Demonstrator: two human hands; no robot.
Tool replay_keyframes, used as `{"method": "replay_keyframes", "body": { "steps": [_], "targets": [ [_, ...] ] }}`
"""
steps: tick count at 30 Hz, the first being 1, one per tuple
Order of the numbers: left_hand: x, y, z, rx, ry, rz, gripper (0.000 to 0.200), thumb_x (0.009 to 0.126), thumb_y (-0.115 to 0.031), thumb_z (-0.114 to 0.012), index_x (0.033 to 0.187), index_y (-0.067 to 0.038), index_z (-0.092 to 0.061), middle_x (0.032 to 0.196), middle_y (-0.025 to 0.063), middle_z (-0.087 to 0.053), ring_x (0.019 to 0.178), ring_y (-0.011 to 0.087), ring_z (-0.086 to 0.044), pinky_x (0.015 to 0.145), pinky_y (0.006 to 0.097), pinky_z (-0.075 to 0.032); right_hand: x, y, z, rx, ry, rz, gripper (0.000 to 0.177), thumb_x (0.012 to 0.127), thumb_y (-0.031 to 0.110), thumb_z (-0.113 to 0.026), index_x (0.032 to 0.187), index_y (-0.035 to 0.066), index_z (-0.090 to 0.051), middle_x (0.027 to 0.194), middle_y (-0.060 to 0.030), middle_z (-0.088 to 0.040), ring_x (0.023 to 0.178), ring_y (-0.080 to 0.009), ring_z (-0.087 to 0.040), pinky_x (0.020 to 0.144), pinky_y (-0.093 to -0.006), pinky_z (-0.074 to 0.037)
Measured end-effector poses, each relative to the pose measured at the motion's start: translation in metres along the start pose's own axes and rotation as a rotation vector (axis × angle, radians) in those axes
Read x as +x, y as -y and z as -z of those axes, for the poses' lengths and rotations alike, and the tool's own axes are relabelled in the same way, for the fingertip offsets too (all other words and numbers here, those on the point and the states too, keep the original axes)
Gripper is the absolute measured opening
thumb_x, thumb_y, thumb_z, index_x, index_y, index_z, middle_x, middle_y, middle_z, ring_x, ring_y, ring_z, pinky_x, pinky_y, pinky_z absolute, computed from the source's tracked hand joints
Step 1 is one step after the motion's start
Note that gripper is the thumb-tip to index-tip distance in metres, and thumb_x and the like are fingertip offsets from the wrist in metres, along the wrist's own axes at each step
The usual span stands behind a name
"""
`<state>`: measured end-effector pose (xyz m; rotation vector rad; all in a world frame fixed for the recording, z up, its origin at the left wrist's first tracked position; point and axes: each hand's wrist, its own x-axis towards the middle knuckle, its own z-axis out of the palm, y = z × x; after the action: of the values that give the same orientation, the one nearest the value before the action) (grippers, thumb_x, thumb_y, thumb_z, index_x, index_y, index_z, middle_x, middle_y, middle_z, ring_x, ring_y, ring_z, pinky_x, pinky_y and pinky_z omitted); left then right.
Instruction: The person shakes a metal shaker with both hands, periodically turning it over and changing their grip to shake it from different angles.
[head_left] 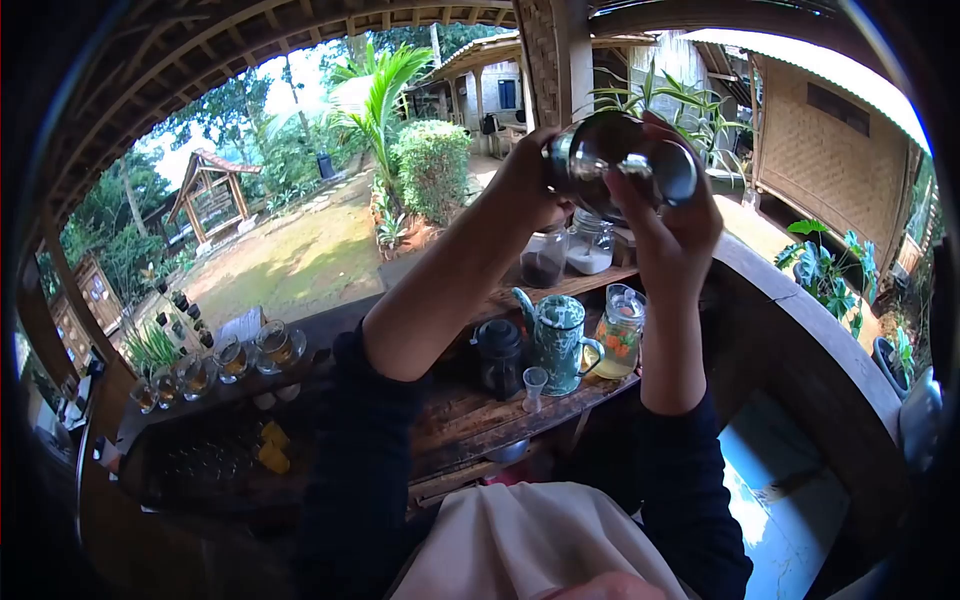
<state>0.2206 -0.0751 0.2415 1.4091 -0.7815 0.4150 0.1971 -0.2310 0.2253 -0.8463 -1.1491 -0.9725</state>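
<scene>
Up in front of me, my left hand (537, 180) and my right hand (675, 225) both hold a shiny glass jar (605, 165), tipped on its side. The left fingers wrap round its left end, and the right hand grips the other end with the thumb across the front. Its contents cannot be made out. Just below stand a jar with dark contents (541, 266) and a jar with white contents (590, 258). Lower on the wooden counter are a green-and-white speckled enamel teapot (558, 335), a flower-patterned pitcher (618, 340), a dark French press (498, 352) and a small clear cup (534, 388).
Several glass cups on saucers (278, 345) line the ledge at the left. Yellow items (272, 448) lie in the dark recess below them. A curved wall (800, 310) bounds the right side, and a roof post (545, 65) rises beyond the counter.
</scene>
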Motion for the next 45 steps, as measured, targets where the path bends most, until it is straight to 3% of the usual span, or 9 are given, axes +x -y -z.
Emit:
{"method": "replay_keyframes", "body": {
  "steps": [9, 13, 18, 20, 22, 27, 31, 37, 45],
  "targets": [
    [-0.057, -0.042, -0.014, -0.208, -0.007, -0.030, 0.037, 0.090, -0.027, -0.053, 0.118, -0.007, -0.041, 0.110, 0.0137, -0.055, 0.093, 0.0235, -0.060, 0.081, 0.0390, -0.051, -0.037, 0.040, 0.010, -0.149, 0.111, 0.787, 0.047, 0.075, 0.043, -0.068, 0.102, 0.008, -0.054, 0.111, -0.0076, -0.059, 0.105, -0.0261, -0.056, 0.093, -0.0382, -0.041],
    [-0.031, 0.005, 0.043, -0.140, -0.427, 0.113, 0.028, 0.086, -0.010, -0.054, 0.112, 0.000, -0.054, 0.106, 0.0114, -0.061, 0.092, 0.0170, -0.061, 0.082, 0.0313, -0.051, -0.017, -0.031, -0.036, 0.147, 0.062, -0.050, 0.051, 0.069, 0.025, -0.075, 0.107, 0.000, -0.054, 0.111, -0.0167, -0.058, 0.105, -0.0305, -0.056, 0.090, -0.0423, -0.044],
    [-0.098, -0.041, -0.010, -0.632, -0.086, 0.089, 0.030, 0.083, -0.019, -0.054, 0.108, -0.004, -0.048, 0.109, 0.0158, -0.057, 0.096, 0.0248, -0.059, 0.084, 0.0383, -0.050, -0.037, 0.069, -0.006, -0.200, 0.542, 0.495, 0.050, 0.068, 0.026, -0.076, 0.105, 0.000, -0.055, 0.104, -0.0142, -0.059, 0.097, -0.0282, -0.059, 0.084, -0.0410, -0.047],
    [-0.113, -0.041, -0.023, -0.487, 0.196, -0.224, 0.046, 0.077, -0.014, -0.065, 0.114, -0.007, -0.039, 0.122, 0.0161, -0.048, 0.106, 0.0287, -0.054, 0.088, 0.0423, -0.047, -0.074, 0.037, -0.044, 0.400, -0.082, 1.355, 0.023, 0.078, 0.015, -0.059, 0.101, 0.015, -0.063, 0.105, 0.0029, -0.063, 0.092, -0.0058, -0.060, 0.087, -0.0260, -0.041],
    [-0.121, -0.041, -0.004, -0.431, 0.496, -0.357, 0.059, 0.070, -0.014, -0.075, 0.113, -0.009, -0.035, 0.131, 0.0171, -0.038, 0.115, 0.0369, -0.046, 0.093, 0.0491, -0.042, -0.083, 0.038, -0.066, 0.554, -0.133, 1.257, 0.025, 0.076, 0.006, -0.058, 0.101, 0.009, -0.062, 0.104, -0.0028, -0.061, 0.093, -0.0067, -0.057, 0.076, -0.0256, -0.044],
    [-0.136, -0.044, 0.058, 0.021, -0.398, -0.059, 0.032, 0.094, -0.022, -0.038, 0.114, -0.001, -0.050, 0.109, 0.0145, -0.059, 0.099, 0.0228, -0.060, 0.089, 0.0394, -0.050, -0.040, -0.011, -0.103, 0.266, 0.408, 0.022, 0.041, 0.067, 0.023, -0.071, 0.103, 0.005, -0.061, 0.108, -0.0126, -0.061, 0.095, -0.0281, -0.059, 0.075, -0.0381, -0.047],
    [-0.171, -0.075, 0.032, -0.136, -0.755, 0.184, 0.041, 0.091, -0.032, -0.041, 0.115, 0.000, -0.050, 0.104, 0.0189, -0.060, 0.096, 0.0277, -0.061, 0.084, 0.0412, -0.051, -0.052, 0.003, -0.115, 0.369, 0.427, 0.154, 0.048, 0.062, 0.027, -0.075, 0.101, 0.004, -0.062, 0.106, -0.0138, -0.061, 0.095, -0.0275, -0.059, 0.076, -0.0398, -0.046],
    [-0.221, -0.089, 0.042, -0.076, 0.008, -0.432, 0.044, 0.088, -0.033, -0.055, 0.117, -0.003, -0.042, 0.103, 0.0191, -0.057, 0.100, 0.0291, -0.058, 0.085, 0.0450, -0.049, -0.097, 0.042, -0.128, 0.694, 0.253, 1.138, 0.020, 0.072, 0.013, -0.062, 0.091, 0.020, -0.063, 0.103, 0.0029, -0.061, 0.102, -0.0171, -0.057, 0.092, -0.0409, -0.040],
    [-0.283, -0.097, 0.105, -0.795, -0.641, 0.069, 0.036, 0.092, -0.033, -0.041, 0.104, -0.001, -0.052, 0.093, 0.0171, -0.059, 0.091, 0.0255, -0.061, 0.077, 0.0404, -0.054, -0.097, 0.030, -0.201, 0.597, 0.688, 0.341, 0.031, 0.070, 0.024, -0.065, 0.098, 0.009, -0.061, 0.103, -0.0087, -0.060, 0.105, -0.0295, -0.055, 0.086, -0.0425, -0.044]
  ]
}}
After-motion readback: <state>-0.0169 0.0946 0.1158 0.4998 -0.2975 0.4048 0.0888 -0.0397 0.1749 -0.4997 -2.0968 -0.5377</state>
